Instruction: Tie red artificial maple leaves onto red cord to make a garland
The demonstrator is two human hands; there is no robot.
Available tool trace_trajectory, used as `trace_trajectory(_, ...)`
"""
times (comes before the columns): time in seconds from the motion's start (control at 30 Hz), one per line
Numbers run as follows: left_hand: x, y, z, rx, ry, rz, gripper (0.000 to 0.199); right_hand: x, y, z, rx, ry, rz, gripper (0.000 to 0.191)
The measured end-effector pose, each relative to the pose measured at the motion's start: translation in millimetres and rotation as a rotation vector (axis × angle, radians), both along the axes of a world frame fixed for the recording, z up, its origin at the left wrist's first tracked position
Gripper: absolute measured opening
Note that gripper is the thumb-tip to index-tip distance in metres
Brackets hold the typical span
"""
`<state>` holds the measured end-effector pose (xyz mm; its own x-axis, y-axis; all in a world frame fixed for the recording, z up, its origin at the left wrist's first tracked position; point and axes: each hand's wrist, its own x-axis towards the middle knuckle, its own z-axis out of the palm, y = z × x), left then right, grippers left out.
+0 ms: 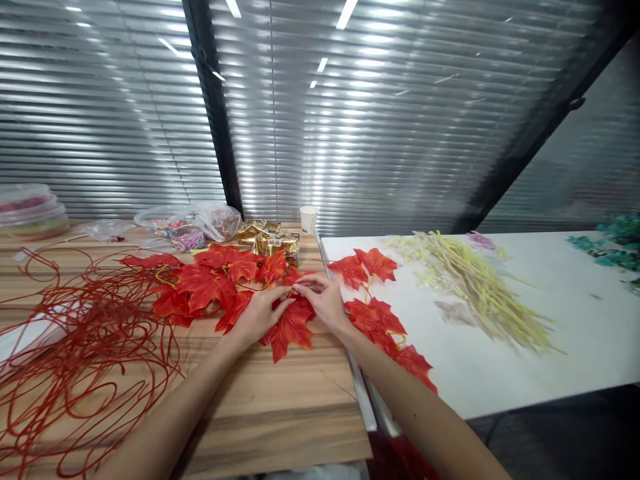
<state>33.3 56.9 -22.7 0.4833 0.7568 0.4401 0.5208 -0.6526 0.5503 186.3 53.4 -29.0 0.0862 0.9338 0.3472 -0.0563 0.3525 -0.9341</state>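
A garland of red artificial maple leaves (207, 285) lies heaped on the wood-grain table, and part of it stretches over onto the white table. My left hand (263, 310) pinches the garland with thumb and fingertips. Close beside it, my right hand (324, 301) is also closed in a pinch on the garland, fingertips nearly meeting the left ones. The exact bit between the fingers is too small to make out. One large red leaf (290, 330) hangs just below both hands. More red leaves (377, 317) lie to the right, partly behind my right forearm.
Tangled red cord (100, 333) spreads across the left of the wooden table (280, 413). Gold packets (275, 243), bagged beads (187, 237), a paper cup (309, 219) and plastic tubs (30, 210) stand at the back. Yellow strips (480, 290) lie on the white table (590, 333).
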Motion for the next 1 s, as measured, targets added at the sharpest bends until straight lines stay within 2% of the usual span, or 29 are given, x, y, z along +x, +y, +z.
trace_trajectory(0.33, 1, -2, -5.3, 0.071, 0.112, 0.077, 0.026, -7, -3, -1.1, -0.038, 0.022, -0.011, 0.01)
trace_trajectory(0.67, 7, -12, 1.6, 0.128, 0.134, 0.161, 0.027, -2, -3, 8.8, -0.042, 0.041, -0.001, 0.015)
trace_trajectory(0.8, 7, -13, 1.5, 0.143, 0.222, 0.179, 0.028, 0, 1, 4.0, -0.065, 0.081, 0.043, 0.016)
trace_trajectory(1.0, 5, -14, 2.4, 0.123, 0.221, 0.194, 0.031, 0, 6, -7.4, -0.058, 0.141, 0.086, 0.019)
